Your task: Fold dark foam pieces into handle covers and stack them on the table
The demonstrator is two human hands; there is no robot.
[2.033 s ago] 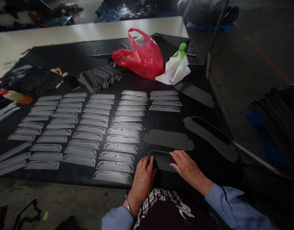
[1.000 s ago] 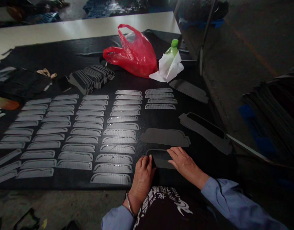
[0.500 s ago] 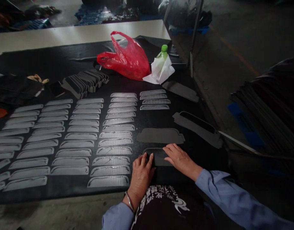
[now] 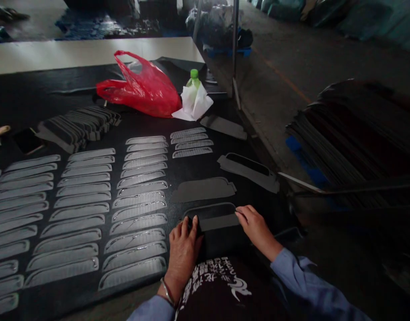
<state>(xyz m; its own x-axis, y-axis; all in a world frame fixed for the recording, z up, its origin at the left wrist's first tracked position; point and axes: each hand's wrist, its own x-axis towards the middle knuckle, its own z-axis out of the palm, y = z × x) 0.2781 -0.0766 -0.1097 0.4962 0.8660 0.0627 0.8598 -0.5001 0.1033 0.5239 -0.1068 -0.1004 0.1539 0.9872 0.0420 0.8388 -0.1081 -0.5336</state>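
In front of me on the black-covered table lies a flat grey cut piece [image 4: 219,222] with a black panel inside its curved upper rim. My left hand [image 4: 183,245] rests on its left end, fingertips down and fingers apart. At the other end, my right hand [image 4: 254,226] pinches the right edge between thumb and fingers. Just beyond is a plain grey cut piece [image 4: 205,189]. A similar grey piece with a black inset [image 4: 250,171] lies farther right, slanted.
Rows of shiny grey strips [image 4: 138,220] cover the table's left. Behind them are a fanned stack of grey pieces [image 4: 79,127], a phone [image 4: 28,141], a red plastic bag [image 4: 148,91] and a green-capped bottle [image 4: 194,80] wrapped in white paper. Stacked dark sheets [image 4: 352,133] stand at right.
The view has swung right, so the table's things sit farther left. My right hand has gone from lying over the piece to pinching its right edge. My left hand stays at the left end.
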